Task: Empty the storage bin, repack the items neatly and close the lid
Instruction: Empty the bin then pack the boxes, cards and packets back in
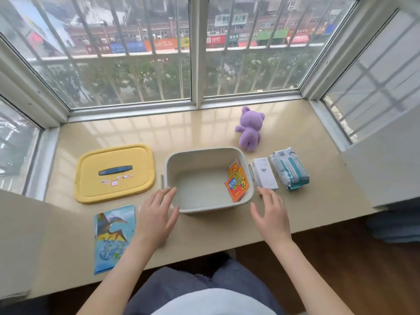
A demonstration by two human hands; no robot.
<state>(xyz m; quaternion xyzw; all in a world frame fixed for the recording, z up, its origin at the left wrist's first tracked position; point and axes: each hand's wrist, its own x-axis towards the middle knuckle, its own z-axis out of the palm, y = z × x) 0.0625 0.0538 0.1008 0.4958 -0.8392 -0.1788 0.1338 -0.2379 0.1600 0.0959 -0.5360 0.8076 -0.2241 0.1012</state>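
Note:
A pale green storage bin (175, 164) stands open on the window ledge, with an orange packet (237, 185) leaning against its right inner wall. Its yellow lid (136, 155) with a dark handle lies flat to the left. My left hand (156, 217) hovers open by the bin's near left corner, holding nothing. My right hand (270, 214) is open by the near right corner, also holding nothing. A white box (266, 173) and a teal-and-white pack (289, 170) lie right of the bin. A purple plush bear (250, 130) sits behind it. A blue dinosaur book (114, 237) lies near left.
The beige ledge (204, 228) is enclosed by barred windows at the back and both sides. Its front edge drops to a wooden floor (341, 269). My knees are below the ledge at the bottom middle.

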